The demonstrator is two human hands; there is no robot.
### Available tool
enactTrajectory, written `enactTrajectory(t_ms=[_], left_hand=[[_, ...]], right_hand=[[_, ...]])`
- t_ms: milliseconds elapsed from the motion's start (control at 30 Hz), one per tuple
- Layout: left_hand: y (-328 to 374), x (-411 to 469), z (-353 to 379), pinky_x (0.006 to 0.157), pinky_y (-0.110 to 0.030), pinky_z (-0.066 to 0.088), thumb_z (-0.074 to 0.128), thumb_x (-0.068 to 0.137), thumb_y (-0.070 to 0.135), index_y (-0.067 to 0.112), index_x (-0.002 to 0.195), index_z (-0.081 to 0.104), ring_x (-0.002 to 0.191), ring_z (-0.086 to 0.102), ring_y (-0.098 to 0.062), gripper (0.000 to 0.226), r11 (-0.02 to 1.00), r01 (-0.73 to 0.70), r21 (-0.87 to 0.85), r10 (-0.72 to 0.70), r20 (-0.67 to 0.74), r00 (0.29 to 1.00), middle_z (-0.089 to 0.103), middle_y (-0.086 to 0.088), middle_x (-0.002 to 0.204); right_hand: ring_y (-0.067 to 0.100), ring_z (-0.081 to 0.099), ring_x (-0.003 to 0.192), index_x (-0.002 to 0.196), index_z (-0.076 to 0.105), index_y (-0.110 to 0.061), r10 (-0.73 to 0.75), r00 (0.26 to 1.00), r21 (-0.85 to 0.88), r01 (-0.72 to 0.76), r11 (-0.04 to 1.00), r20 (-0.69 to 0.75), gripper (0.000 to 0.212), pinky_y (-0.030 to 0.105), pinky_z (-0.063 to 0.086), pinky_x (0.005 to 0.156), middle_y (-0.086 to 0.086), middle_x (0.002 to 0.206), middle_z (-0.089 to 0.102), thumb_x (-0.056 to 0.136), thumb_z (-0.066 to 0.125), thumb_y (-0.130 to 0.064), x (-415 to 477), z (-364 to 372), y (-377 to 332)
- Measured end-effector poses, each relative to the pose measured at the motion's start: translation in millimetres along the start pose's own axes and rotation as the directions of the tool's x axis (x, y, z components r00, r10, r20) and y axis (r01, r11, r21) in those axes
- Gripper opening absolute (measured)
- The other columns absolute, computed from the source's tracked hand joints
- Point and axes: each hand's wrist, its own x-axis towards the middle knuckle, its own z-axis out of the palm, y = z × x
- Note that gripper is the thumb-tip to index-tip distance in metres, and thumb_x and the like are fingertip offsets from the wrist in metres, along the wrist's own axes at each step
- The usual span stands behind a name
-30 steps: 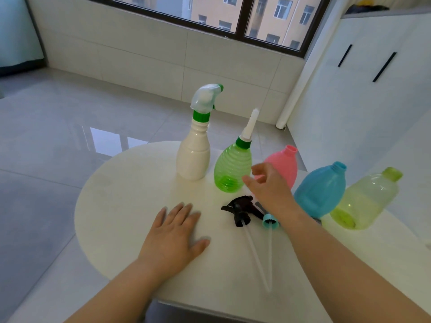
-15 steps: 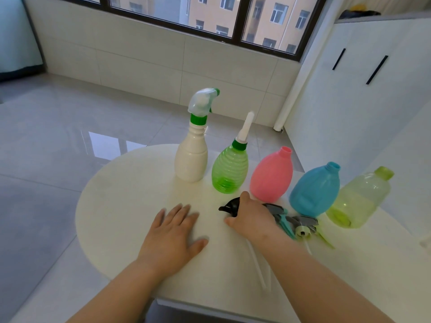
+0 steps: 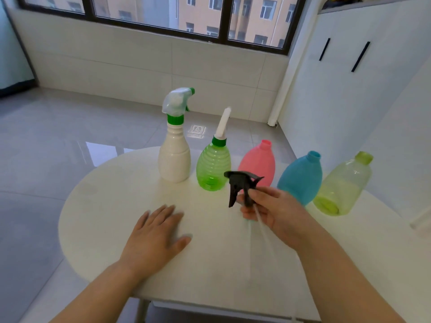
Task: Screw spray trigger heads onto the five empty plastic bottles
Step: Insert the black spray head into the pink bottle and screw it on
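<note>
My right hand (image 3: 272,209) holds a black spray trigger head (image 3: 240,186) lifted above the table, its clear tube trailing down and blurred. My left hand (image 3: 155,236) lies flat, fingers spread, on the round white table (image 3: 98,217). Five bottles stand in a row at the back: a white bottle (image 3: 174,159) with a clear-and-green trigger head on it, a green ribbed bottle (image 3: 213,169) with a white nozzle cap, an open-necked pink bottle (image 3: 257,163), a blue bottle (image 3: 300,177) and a yellow-green bottle (image 3: 342,184), both open-necked.
The table's near edge runs below my forearms, with a leg under it. Glossy grey floor tiles lie to the left and behind. White cabinets (image 3: 363,85) with black handles stand close on the right, and a window (image 3: 177,17) spans the back wall.
My right hand closed on the black trigger head and lifted it off the table, toward the pink bottle. The other trigger heads seen beside it are no longer in view. The left hand stayed flat.
</note>
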Motion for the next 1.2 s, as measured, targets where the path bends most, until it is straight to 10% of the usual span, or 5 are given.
enactTrajectory(t_ms=[133,433,800,1200], left_hand=[[8.2,-1.1,-5.5,0.112,-0.028,0.015,0.051,0.084,0.045,0.028,0.128,0.043,0.133,0.032,-0.010,0.048,0.994,-0.013,-0.105,0.003,-0.092,0.996,0.040,0.007,0.143],[101.3,37.4,-26.0,0.074,0.008,0.032,0.063,0.080,0.008,0.023,0.091,0.065,0.087,0.054,0.005,0.019,0.803,-0.161,-0.574,0.000,-0.270,0.963,0.058,0.021,0.088],[162.8,141.7,-8.4,0.108,-0.047,0.031,0.077,0.065,0.026,0.014,0.141,0.009,0.132,0.030,-0.030,0.103,0.770,0.081,-0.632,-0.149,-0.055,0.987,0.027,-0.012,0.146],[159.3,163.1,10.2,0.093,-0.039,0.043,0.083,0.057,0.018,0.011,0.133,0.023,0.115,0.045,-0.027,0.097,0.760,0.048,-0.648,-0.129,-0.078,0.989,0.041,-0.009,0.129]], right_hand=[[0.015,0.070,0.062,0.082,0.064,-0.003,-0.054,0.996,0.352,0.077,0.933,-0.075,0.021,0.024,0.058,0.060,0.004,0.066,0.073,0.086,0.043,0.000,-15.6,-38.5,0.6],[0.013,0.071,0.077,0.071,0.075,-0.018,-0.238,0.955,0.404,0.292,0.867,-0.179,0.025,0.022,0.057,0.066,0.001,0.080,0.075,0.066,0.051,-0.013,-29.7,-94.8,-11.1],[0.012,0.070,0.075,0.070,0.075,-0.018,-0.254,0.922,0.487,0.371,0.791,-0.291,0.024,0.023,0.057,0.068,-0.002,0.077,0.075,0.064,0.052,-0.014,-26.5,-110.9,-7.1],[0.010,0.071,0.074,0.065,0.075,-0.020,-0.213,0.919,0.486,0.360,0.796,-0.333,0.022,0.021,0.057,0.071,-0.002,0.074,0.075,0.063,0.054,-0.013,-24.4,-117.7,-7.8]])
